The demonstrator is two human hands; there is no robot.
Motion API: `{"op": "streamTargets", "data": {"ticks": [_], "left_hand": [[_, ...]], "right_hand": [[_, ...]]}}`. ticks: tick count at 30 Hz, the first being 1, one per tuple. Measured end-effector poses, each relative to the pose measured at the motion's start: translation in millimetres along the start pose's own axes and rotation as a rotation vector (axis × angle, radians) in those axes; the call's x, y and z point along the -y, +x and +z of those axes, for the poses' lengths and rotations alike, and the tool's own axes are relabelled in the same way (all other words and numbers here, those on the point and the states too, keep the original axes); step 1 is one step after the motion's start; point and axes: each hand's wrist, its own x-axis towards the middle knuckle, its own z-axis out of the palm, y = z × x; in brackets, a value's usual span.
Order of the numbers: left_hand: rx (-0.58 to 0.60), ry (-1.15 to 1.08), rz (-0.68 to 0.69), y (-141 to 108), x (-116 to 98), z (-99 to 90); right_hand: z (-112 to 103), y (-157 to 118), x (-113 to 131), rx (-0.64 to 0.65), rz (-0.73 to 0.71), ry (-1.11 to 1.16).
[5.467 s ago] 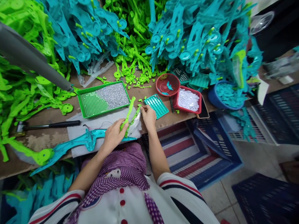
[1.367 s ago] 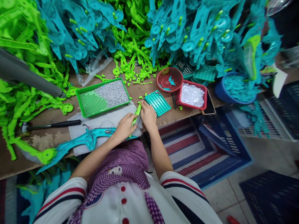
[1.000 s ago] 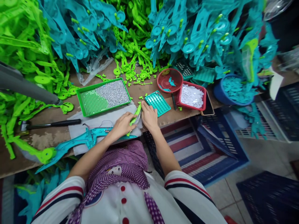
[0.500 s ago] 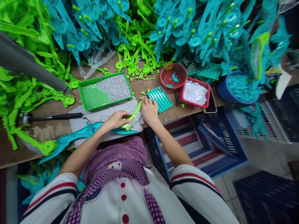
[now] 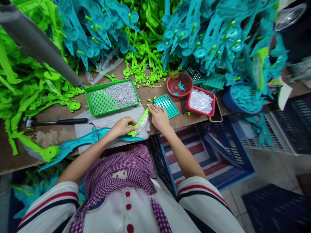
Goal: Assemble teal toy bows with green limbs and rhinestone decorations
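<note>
My left hand (image 5: 123, 126) is closed around the lower end of a lime-green plastic part (image 5: 141, 122) that has a clear plastic piece (image 5: 143, 125) along its side. Beneath that hand lies a long turquoise plastic part (image 5: 85, 138), running left along the table edge. My right hand (image 5: 159, 117) is at the upper tip of the green part, fingers bent together; what they pinch there is hidden. A turquoise tray (image 5: 167, 106) with rows of small pockets sits just beyond the right fingers. White sheeting (image 5: 81, 129) lies under the work.
A green tray (image 5: 114, 108) of small metal pieces stands behind my hands. A hammer (image 5: 60, 122) lies left, below a grey powered-tool arm (image 5: 53, 48). Right are a red bowl (image 5: 173, 92), a red basket (image 5: 211, 106) of white pieces and a blue bucket (image 5: 227, 100). Turquoise parts (image 5: 206, 35) pile high behind.
The view has shifted slightly. The grey tool's tip now reaches the green tray's corner. Both hands stay at the green part, with little visible change in their hold.
</note>
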Motion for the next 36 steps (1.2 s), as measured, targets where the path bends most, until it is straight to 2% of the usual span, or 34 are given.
{"op": "streamTargets", "data": {"ticks": [3, 6, 12, 20, 25, 29, 36], "left_hand": [[-0.019, 0.047, -0.004, -7, 0, -1.2], [-0.002, 0.024, -0.067, -13, 1, -3.3], [0.06, -0.006, -0.153, -6, 3, -7.7], [0.147, -0.277, -0.068, -3, 23, -16.1], [0.135, -0.272, -0.09, -2, 25, -16.3], [0.12, -0.277, -0.08, -1, 27, -13.1], [0.127, -0.301, -0.091, 1, 34, -9.9]], "right_hand": [[0, 1, 0, 0.006, -0.019, -0.03], [1, 2, -1, 0.004, -0.037, -0.055], [5, 5, -4, -0.003, -0.067, -0.067], [11, 7, -1, -0.055, -0.01, -0.023], [4, 15, -11, -0.048, -0.052, 0.035], [-2, 13, -9, -0.03, -0.049, -0.021], [8, 7, -3, -0.05, -0.015, -0.104]]}}
